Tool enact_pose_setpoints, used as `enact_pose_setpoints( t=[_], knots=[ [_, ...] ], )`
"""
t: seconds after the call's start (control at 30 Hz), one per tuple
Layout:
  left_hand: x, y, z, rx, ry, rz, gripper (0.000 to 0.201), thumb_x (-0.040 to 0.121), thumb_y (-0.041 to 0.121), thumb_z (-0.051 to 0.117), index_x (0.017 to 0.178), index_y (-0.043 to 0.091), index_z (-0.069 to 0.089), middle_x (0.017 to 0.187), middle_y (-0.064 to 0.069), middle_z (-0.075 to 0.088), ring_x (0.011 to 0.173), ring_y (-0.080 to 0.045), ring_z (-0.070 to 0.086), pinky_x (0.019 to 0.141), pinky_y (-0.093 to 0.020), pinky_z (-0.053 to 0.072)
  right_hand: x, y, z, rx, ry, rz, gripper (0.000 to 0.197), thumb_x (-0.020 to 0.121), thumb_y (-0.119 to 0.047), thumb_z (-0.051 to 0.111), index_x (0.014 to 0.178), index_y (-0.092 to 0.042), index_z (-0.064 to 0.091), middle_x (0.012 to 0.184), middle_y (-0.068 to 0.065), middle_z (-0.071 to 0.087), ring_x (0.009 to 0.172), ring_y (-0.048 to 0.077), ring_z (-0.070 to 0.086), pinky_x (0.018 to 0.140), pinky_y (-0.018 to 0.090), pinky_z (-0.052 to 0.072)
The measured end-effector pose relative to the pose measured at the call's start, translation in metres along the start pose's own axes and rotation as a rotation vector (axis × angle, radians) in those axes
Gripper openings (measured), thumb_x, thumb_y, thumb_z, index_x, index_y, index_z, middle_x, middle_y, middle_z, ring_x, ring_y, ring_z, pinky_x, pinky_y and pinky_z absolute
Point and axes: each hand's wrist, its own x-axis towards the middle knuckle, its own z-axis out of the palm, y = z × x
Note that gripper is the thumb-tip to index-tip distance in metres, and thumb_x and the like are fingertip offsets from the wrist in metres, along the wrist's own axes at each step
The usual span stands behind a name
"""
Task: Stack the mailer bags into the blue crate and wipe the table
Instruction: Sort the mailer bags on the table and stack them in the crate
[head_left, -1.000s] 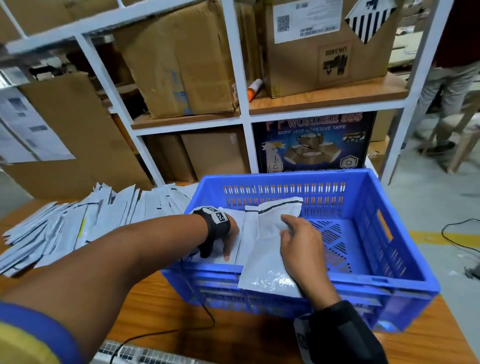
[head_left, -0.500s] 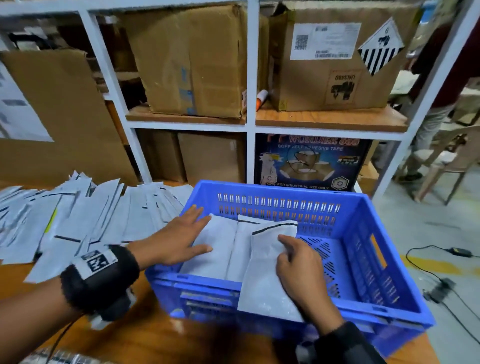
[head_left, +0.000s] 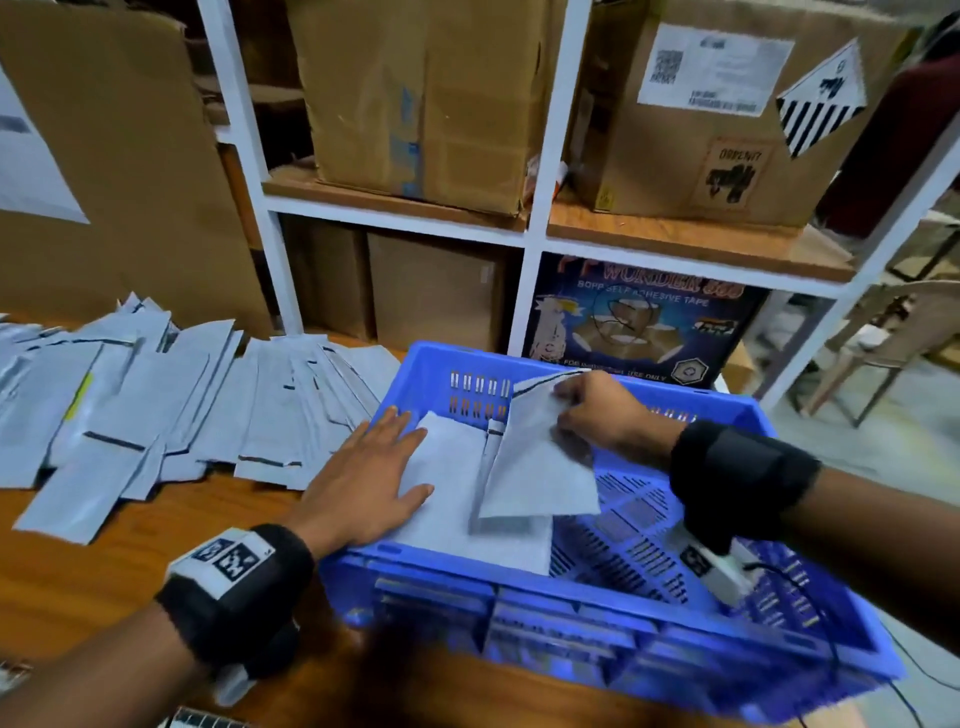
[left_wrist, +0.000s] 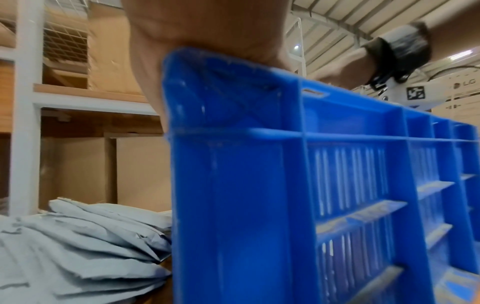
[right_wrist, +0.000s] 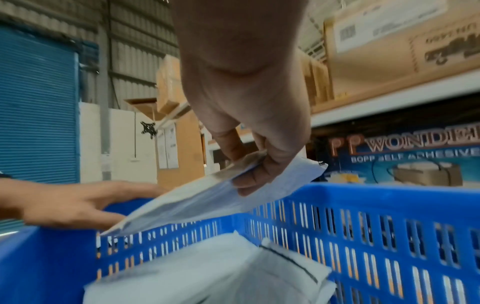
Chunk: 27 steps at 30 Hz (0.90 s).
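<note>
The right hand (head_left: 597, 415) pinches 1 mailer bag (head_left: 535, 457) by its upper edge, holding it tilted above the blue crate (head_left: 597, 597). The left hand (head_left: 371, 478) lies flat, fingers straight, on the bags stacked in the crate (head_left: 457, 488), over the crate's left rim. The loose mailer bags (head_left: 156, 405) spread across the wooden table (head_left: 78, 571); their left end is cut off. The head view is motion-blurred at the crate's near wall.

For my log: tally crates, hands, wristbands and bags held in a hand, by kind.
crate: 1
hands: 2 (left hand, right hand)
wristbands: 2
held bag: 1
Total: 6
</note>
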Motion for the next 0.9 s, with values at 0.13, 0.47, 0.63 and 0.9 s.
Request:
enact_pose_setpoints(
  t=[0.13, 0.47, 0.63, 0.9],
  knots=[
    [0.001, -0.001, 0.002, -0.017, 0.021, -0.004, 0.074, 0.094, 0.059, 0.044, 0.156, 0.026, 0.019, 0.165, 0.0, 0.007, 0.151, -0.014, -0.001, 0.122, -0.031, 0.003, 0.021, 0.018, 0.038, -0.05, -0.212, 0.075, 0.018, 0.074, 0.011, 0.064, 0.085, -0.002, 0.059, 0.062, 0.009, 0.059, 0.052, 0.018, 0.055, 0.053, 0.033, 0.047],
    [0.004, -0.003, 0.007, -0.001, 0.057, -0.007, 0.082, 0.093, 0.06, 0.044, 0.157, 0.021, 0.011, 0.165, -0.001, 0.003, 0.151, -0.014, -0.001, 0.12, -0.028, 0.0, 0.03, 0.029, 0.064, -0.668, -0.466, -0.038, 0.1, 0.084, -0.04, 0.074, 0.151, -0.004, 0.01, 0.113, 0.016, 0.063, 0.093, 0.03, 0.064, 0.07, 0.031, 0.047],
    [0.007, -0.003, 0.008, 0.023, 0.046, -0.006, 0.086, 0.093, 0.062, 0.041, 0.157, 0.02, 0.002, 0.165, -0.001, 0.001, 0.151, -0.014, -0.003, 0.12, -0.029, -0.001, 0.028, 0.034, 0.08, -0.965, -0.362, -0.058, 0.114, 0.081, -0.059, 0.067, 0.154, 0.0, 0.002, 0.137, 0.016, 0.052, 0.122, 0.034, 0.053, 0.092, 0.043, 0.048],
    [0.007, -0.001, 0.007, 0.044, 0.03, -0.021, 0.087, 0.092, 0.065, 0.039, 0.157, 0.022, 0.001, 0.165, 0.001, -0.003, 0.151, -0.014, -0.006, 0.123, -0.033, 0.0, 0.048, 0.049, 0.119, -0.866, -0.604, 0.046, 0.13, 0.074, -0.075, 0.063, 0.149, -0.018, -0.027, 0.151, 0.015, -0.041, 0.139, 0.055, -0.023, 0.111, 0.07, 0.015]
  ],
)
